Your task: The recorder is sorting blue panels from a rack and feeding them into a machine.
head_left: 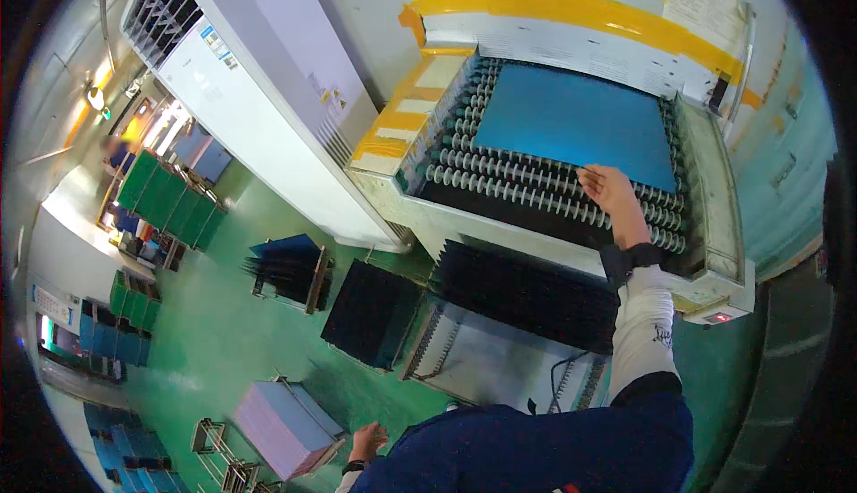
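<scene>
My right hand [608, 190] reaches over the roller conveyor at the near edge of a flat blue panel [576, 123]. Its loosely bent fingers point left, close to that edge; I cannot tell whether they touch it, and no grip shows. The panel lies flat on rows of white disc rollers [513, 181]. Low by my body, my left hand [367, 442] hangs with loosely bent fingers and nothing visible in it. Below the conveyor, a rack [500, 359] carries a row of dark upright panels [527, 297].
Left of the rack stand more dark panels [370, 314] and a small rack of panels [290, 270]. A stack of pale panels [281, 426] sits near my left hand. A tall white air conditioner [259, 118] borders the conveyor. Green racks [170, 194] stand farther left.
</scene>
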Motion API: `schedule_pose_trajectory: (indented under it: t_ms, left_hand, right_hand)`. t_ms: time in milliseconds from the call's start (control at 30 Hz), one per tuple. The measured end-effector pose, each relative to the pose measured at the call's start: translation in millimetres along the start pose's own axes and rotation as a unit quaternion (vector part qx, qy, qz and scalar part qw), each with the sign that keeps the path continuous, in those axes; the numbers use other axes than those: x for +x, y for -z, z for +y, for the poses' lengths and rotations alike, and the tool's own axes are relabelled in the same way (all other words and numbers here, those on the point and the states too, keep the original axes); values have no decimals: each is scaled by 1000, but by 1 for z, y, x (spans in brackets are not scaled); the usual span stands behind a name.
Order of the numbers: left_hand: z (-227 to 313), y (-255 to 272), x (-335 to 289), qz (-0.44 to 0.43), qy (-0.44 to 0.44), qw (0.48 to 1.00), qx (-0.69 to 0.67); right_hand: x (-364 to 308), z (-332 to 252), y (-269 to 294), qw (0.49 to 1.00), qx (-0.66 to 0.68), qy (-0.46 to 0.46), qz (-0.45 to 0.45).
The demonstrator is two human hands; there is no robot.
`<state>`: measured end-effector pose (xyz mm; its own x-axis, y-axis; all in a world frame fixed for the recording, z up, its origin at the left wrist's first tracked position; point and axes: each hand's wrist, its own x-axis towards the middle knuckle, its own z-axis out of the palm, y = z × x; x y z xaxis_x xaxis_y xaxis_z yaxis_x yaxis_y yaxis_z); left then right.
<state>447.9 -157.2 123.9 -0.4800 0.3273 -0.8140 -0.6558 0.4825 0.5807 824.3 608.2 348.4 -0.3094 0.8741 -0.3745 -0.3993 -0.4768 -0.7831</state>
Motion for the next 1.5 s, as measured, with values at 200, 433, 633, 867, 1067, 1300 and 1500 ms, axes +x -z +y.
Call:
schedule_pose_trajectory:
  t_ms: [200,433,633,867,1067,1300,1500]
  left_hand:
    - [9,-5,-17,-5,46,998,46]
    - [17,-16,-39,22,61,994,93]
    - [17,-25,-51,11,76,993,86]
    - [7,-24,-56,-35,108,988,103]
    - [-19,21,0,-301,-134,925,187]
    - [36,-8,26,-228,94,955,168]
    - [56,-9,34,-278,37,909,307]
  right_hand:
    - [14,5,-28,830,-507,217,84]
    - [22,9,-55,565,-782,230,124]
    - [58,-18,-52,563,-793,212,91]
    - [54,-16,-45,570,-784,227,88]
    - [-6,11,-52,613,-742,270,27]
    - [-169,78,-75,769,-557,284,-134]
    - [-268,170,-63,837,-504,154,-150]
